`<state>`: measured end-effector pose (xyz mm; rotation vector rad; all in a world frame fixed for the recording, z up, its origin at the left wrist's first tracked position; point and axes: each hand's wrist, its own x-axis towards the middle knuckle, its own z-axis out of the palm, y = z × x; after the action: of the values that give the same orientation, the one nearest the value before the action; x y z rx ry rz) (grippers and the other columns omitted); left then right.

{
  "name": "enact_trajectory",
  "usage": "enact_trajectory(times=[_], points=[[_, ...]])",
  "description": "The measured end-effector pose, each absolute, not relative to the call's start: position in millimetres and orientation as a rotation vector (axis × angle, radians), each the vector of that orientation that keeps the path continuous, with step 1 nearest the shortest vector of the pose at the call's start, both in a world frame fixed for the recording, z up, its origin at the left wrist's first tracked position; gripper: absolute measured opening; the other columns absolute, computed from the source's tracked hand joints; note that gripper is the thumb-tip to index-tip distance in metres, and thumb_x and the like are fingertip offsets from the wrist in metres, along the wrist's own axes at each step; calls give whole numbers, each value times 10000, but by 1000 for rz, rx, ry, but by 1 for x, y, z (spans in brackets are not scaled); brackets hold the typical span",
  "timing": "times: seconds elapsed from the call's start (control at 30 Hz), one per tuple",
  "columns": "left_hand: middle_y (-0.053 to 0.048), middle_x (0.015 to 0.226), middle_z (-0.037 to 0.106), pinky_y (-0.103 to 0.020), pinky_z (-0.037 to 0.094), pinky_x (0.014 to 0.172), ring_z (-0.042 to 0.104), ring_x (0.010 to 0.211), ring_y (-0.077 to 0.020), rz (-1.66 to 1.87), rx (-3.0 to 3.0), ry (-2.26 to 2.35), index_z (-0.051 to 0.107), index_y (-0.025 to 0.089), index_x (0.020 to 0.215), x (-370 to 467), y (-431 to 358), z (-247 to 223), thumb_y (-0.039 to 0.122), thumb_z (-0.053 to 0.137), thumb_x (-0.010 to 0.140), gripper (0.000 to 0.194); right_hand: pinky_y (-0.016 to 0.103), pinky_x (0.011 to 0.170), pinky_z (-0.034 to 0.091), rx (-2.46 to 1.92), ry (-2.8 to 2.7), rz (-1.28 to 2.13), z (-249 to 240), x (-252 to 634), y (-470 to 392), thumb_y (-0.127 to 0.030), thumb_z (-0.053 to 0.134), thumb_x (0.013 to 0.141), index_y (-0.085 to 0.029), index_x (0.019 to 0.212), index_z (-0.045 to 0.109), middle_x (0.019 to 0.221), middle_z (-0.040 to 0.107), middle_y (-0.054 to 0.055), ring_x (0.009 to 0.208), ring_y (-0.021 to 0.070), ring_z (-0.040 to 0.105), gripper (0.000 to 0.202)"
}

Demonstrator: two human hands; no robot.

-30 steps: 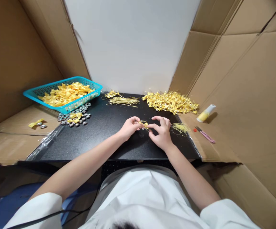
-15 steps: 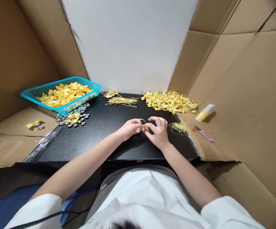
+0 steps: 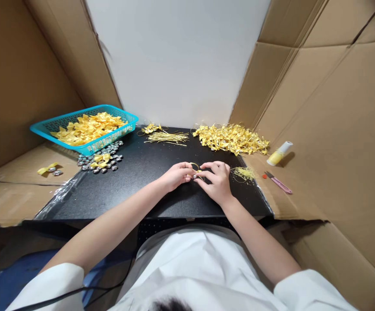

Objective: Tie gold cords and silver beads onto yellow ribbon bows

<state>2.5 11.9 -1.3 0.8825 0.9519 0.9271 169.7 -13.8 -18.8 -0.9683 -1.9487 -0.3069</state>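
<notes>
Over the black tabletop point(image 3: 135, 190), my left hand point(image 3: 177, 176) is closed, its thumb and fingers pinching a yellow ribbon bow with a gold cord loop point(image 3: 194, 164) arching up from it. A small shiny silver bell point(image 3: 194, 176) shows at the fingertips. My right hand point(image 3: 218, 180) meets it from the right. Its thumb and index finger close at the bow and bell, while the upper fingers are curled and held apart. Most of the bow is hidden by the fingers.
A blue basket point(image 3: 109, 142) of yellow bows stands back left, with silver bells point(image 3: 112, 162) before it. Gold cord lengths point(image 3: 168, 138) and a pile of belled bows point(image 3: 231, 138) lie behind. At right are thread scraps point(image 3: 244, 173), a thread spool point(image 3: 278, 154) and pink snips point(image 3: 281, 185).
My right hand's fingers have shifted slightly, with the index fingertip now nearer the bell and less yellow ribbon showing. My left hand keeps its pinch in about the same place.
</notes>
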Motion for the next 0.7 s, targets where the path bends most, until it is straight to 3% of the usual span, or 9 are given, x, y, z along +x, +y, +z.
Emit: enact_trajectory(times=[0.33,0.53,0.7], points=[[-9,622,637,-158,404,525,555,510,-61,933,874,925,487,163,734,5,9,0,44,692,591,277,398,848,352,-954,-1917,-150,-17,170,-15,-299,738,788,-288,742,749,842,731,-4,879,189,548,48],[-1,596,637,-166,379,518,576,544,-80,1068,1054,1003,486,164,693,6,12,-5,80,736,577,287,401,815,507,-812,-1641,229,-16,173,-16,-269,683,830,-276,818,744,874,753,19,850,196,659,62],[2,588,638,-197,385,524,582,536,-101,1142,1157,1061,488,168,673,5,18,-13,121,787,555,325,314,642,584,-737,-1309,556,-6,177,-25,-280,678,835,-236,859,712,874,762,14,659,163,718,60]])
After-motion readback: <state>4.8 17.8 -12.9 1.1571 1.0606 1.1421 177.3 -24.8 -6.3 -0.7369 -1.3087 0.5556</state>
